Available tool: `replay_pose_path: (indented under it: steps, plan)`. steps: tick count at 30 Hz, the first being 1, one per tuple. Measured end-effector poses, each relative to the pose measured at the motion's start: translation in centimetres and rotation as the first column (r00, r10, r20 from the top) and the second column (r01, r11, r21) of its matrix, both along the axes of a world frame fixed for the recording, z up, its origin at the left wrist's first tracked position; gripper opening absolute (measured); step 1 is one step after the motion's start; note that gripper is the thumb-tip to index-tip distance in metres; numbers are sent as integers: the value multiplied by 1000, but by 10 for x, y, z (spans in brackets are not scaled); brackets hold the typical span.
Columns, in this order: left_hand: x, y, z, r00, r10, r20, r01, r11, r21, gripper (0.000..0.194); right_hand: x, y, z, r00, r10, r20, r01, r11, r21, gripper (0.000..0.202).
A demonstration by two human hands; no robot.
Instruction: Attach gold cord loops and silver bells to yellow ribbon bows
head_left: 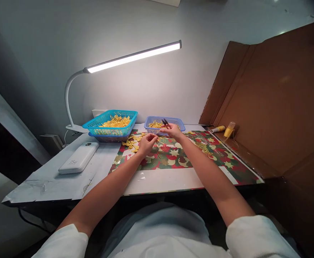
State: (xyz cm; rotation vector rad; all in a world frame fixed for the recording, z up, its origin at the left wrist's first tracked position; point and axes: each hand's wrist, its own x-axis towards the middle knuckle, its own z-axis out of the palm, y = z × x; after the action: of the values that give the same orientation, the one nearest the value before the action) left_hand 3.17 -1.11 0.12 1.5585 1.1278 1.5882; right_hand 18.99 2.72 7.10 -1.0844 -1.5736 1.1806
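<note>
The turquoise basket is plastic, the cardboard matt, the patterned sheet smooth

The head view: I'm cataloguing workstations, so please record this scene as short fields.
Left hand: left hand, fingertips pinched together by thin yellow cords; grip unclear
Right hand: right hand holds a slim black tool, blurred
Surface: red, green and cream patterned sheet
Containers: turquoise plastic basket of yellow pieces; lavender plastic basket behind hands
Light: white strip lamp, lit
Right side: brown cardboard panel
</note>
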Motion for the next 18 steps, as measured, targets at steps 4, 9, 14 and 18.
replay_pose_path:
  steps: [4, 9, 14, 18]
  plan:
    - [-3, -2, 4, 992, -38, -123, 47, 996, 71, 34, -5, -18, -3, 962, 236, 139, -239, 971, 8, 29]
    - [-6, 2, 3, 989, -62, -131, 69, 996, 51, 28, 2, 0, -1, 921, 252, 299, -270, 962, 23, 21]
    - [-12, 6, 0, 963, 179, -202, -183, 983, 2, 24, 18, 53, 17, 933, -259, 249, 189, 944, 271, 12]
    - [-18, 9, -4, 899, 299, -321, -308, 951, 23, 16, 37, 77, 13, 801, -520, 297, 461, 852, 249, 8]
